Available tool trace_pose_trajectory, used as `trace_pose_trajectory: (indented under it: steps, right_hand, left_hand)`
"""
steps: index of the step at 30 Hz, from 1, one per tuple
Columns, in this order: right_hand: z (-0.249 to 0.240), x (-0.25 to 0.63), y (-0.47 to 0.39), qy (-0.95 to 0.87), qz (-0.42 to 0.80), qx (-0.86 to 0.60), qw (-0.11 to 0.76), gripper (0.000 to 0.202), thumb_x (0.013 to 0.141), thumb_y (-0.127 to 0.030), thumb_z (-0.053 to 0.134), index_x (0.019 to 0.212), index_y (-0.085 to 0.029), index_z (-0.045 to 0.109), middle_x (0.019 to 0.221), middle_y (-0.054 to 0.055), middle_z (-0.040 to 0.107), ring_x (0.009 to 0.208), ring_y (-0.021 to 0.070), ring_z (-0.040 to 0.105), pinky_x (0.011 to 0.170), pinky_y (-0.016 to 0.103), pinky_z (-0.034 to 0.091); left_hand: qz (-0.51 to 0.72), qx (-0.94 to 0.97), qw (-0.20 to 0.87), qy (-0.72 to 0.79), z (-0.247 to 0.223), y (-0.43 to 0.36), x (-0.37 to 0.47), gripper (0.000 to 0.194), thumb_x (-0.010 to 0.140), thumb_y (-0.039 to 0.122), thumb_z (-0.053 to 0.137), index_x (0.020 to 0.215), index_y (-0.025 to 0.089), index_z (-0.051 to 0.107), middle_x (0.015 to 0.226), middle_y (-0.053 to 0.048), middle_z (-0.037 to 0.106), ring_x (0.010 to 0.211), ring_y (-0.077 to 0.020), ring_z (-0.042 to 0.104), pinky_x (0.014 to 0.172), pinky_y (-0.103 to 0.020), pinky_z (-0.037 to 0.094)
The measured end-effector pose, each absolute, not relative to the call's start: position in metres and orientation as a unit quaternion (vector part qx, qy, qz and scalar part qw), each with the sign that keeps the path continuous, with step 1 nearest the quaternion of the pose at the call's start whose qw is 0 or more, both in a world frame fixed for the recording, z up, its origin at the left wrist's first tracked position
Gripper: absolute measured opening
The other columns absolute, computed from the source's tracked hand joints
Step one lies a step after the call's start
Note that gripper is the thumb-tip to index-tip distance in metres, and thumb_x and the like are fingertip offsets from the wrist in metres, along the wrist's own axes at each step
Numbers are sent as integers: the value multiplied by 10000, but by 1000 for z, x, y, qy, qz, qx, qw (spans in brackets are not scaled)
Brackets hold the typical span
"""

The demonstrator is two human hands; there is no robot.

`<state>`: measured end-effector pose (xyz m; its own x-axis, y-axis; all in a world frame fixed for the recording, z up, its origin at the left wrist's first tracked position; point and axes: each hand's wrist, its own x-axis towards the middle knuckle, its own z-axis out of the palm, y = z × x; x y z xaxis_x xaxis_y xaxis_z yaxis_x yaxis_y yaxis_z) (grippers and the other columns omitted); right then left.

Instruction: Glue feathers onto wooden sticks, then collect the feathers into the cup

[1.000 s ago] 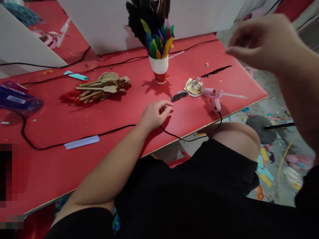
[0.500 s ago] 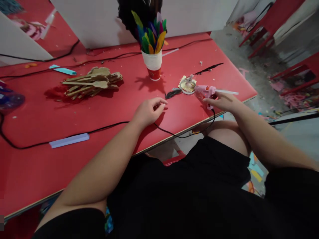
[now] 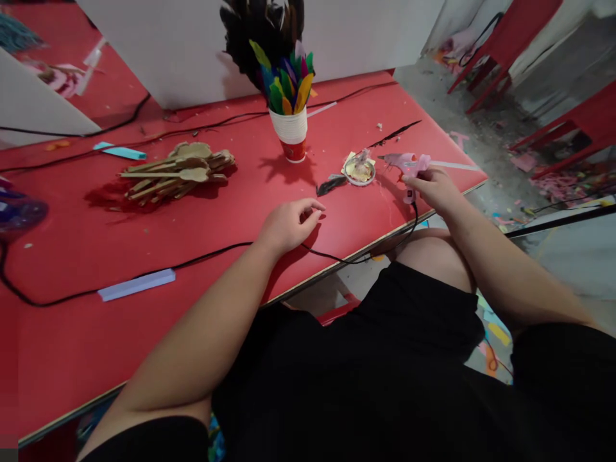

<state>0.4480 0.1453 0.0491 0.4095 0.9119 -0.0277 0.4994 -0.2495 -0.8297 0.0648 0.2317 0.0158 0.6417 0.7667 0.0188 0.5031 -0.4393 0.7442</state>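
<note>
My right hand [image 3: 437, 187] is wrapped round a pink glue gun [image 3: 408, 165], which has a clear stick in its back and its nozzle pointing left. Just left of that nozzle lies a small round dish [image 3: 359, 169] with pale, crusted material. My left hand [image 3: 290, 224] rests over the red table, fingers curled and slightly apart, with nothing in it. Between this hand and the dish is a dark feather [image 3: 332, 184]. A longer, thin dark feather [image 3: 394, 133] lies behind the dish.
A paper cup [image 3: 293, 138] of colourful feathers stands at the back. Wooden spoons [image 3: 185, 170] lie in a pile to its left. A black cord [image 3: 212, 252] crosses the red table [image 3: 216, 301] near a lilac strip [image 3: 137, 285]. Red chairs [image 3: 565, 138] stand at the right.
My right hand has drawn the glue gun to the right, away from the dish. My left hand keeps nearly the same pose. The whole view has shifted slightly.
</note>
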Motion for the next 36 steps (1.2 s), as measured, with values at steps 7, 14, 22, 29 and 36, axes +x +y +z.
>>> trace_pose_trajectory:
  steps: [7, 14, 22, 29, 36]
  right_hand:
    - [41, 446, 166, -389, 346, -721, 458, 281, 798, -354, 942, 976, -185, 805, 913, 65, 792, 761, 186, 651, 621, 286, 519]
    - [39, 457, 164, -357, 455, -649, 494, 375, 691, -386, 1001, 927, -202, 775, 803, 40, 740, 653, 160, 618, 562, 271, 534]
    - [39, 460, 157, -361, 464, -636, 501, 491, 617, -460, 1043, 974, -208, 819, 916, 66, 815, 689, 180, 682, 586, 282, 576]
    - [46, 459, 140, -426, 401, -659, 473, 476, 708, -523, 987, 1045, -224, 832, 1026, 93, 848, 850, 270, 755, 738, 388, 638]
    - [50, 453, 141, -469, 338, -701, 418, 376, 768, -466, 956, 1024, -209, 861, 1020, 82, 853, 891, 264, 746, 811, 398, 638]
  left_hand:
    - [150, 836, 361, 386, 19, 232, 64, 322, 1062, 391, 603, 1256, 269, 830, 1135, -68, 886, 960, -242, 790, 860, -359, 561]
    - [133, 840, 355, 389, 21, 231, 65, 346, 1055, 401, 603, 1272, 260, 832, 1090, -69, 881, 904, -238, 773, 804, -352, 537]
    - [124, 846, 341, 391, 21, 231, 64, 341, 1054, 395, 612, 1280, 271, 835, 1084, -67, 879, 911, -245, 768, 813, -356, 532]
    - [119, 848, 342, 387, 20, 231, 65, 354, 1054, 413, 596, 1284, 279, 830, 1143, -58, 879, 957, -253, 770, 831, -371, 530]
    - [104, 855, 327, 390, 24, 230, 66, 362, 1057, 402, 585, 1288, 276, 835, 1171, -68, 872, 1004, -271, 772, 871, -392, 551]
